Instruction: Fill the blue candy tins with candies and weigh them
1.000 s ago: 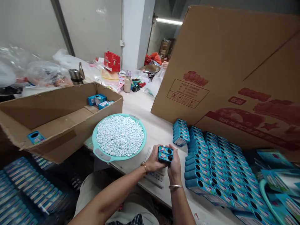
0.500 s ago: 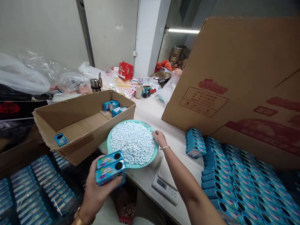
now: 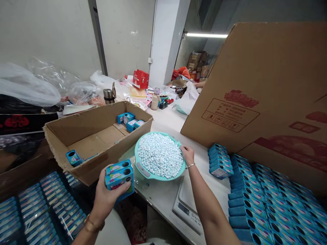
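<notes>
My left hand (image 3: 106, 194) is wrapped round a pair of small blue boxes (image 3: 119, 177) with round black circles on their ends. It holds them up at the near left of a turquoise basin (image 3: 143, 173) heaped with small white and pale-blue candy-like pieces (image 3: 160, 154). On the far right side of that basin, my right hand (image 3: 188, 154) pinches the rim, its thumb by the pieces. A white scale (image 3: 187, 211) sits on the table below my right forearm. Its display cannot be read.
An open cardboard box (image 3: 89, 136) at left holds several blue boxes (image 3: 74, 157). Rows of blue boxes (image 3: 258, 204) fill the right side, before a large upright carton (image 3: 255, 85). More packed boxes (image 3: 51, 207) lie lower left. A bottle (image 3: 155, 99) stands behind the basin.
The basin has shifted right and turned a little with my right hand on its rim, opening a gap from the blue boxes in my left hand. The whole view has swung slightly left.
</notes>
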A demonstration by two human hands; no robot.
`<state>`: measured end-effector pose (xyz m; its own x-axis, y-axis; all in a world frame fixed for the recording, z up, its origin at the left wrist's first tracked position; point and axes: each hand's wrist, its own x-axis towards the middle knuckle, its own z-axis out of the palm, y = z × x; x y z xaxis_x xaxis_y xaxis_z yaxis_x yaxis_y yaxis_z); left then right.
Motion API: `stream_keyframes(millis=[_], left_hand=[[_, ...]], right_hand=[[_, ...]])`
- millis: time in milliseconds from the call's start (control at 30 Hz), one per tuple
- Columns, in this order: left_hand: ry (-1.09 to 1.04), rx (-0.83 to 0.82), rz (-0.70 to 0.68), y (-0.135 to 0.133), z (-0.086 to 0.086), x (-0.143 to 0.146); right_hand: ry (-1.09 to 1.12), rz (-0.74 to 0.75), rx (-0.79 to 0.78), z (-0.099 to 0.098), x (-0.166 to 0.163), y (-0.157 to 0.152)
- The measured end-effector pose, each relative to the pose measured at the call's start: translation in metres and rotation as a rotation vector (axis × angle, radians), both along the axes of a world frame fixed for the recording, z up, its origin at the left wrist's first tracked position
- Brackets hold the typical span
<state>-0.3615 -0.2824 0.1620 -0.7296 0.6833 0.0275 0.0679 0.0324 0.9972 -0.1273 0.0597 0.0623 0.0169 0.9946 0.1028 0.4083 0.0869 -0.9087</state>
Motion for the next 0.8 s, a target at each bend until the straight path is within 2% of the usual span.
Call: stream_keyframes(millis=[100,200,300,333,400,433,500,533,600,700,800], left_hand=[[0.124,0.043,-0.098,0.022,0.010,-0.008],[0.262,0.024,-0.168,0.038,0.023,-0.015],[0.418,-0.081,-0.204,0.047,0.033,-0.023],[0.468,-0.120,-0.220,0.050,0.035,-0.026],[0.571,-0.183,-0.264,0.056,0.037,-0.030],[0.629,-0.208,-0.289,0.060,0.038,-0.032],[0.761,-0.260,-0.334,0.071,0.039,-0.032],[0.829,-0.297,-0.361,0.077,0.040,-0.031],[0.956,-0.401,-0.420,0.090,0.043,-0.026],[1.110,-0.568,-0.492,0.110,0.046,-0.014],[1.188,-0.648,-0.537,0.129,0.047,-0.003]], right_hand=[[-0.008,-0.041,0.009,0.001,0.007,-0.004],[-0.026,-0.088,0.040,0.012,0.007,-0.016],[-0.048,-0.074,0.223,0.031,0.000,-0.050],[-0.086,0.014,0.350,0.038,-0.004,-0.067],[-0.250,0.336,0.554,0.050,-0.013,-0.100],[-0.354,0.503,0.607,0.054,-0.018,-0.115],[-0.527,0.735,0.651,0.060,-0.027,-0.133],[-0.591,0.798,0.649,0.062,-0.031,-0.137],[-0.665,0.831,0.637,0.063,-0.039,-0.132],[-0.685,0.797,0.630,0.061,-0.051,-0.109],[-0.609,0.745,0.590,0.057,-0.062,-0.086]])
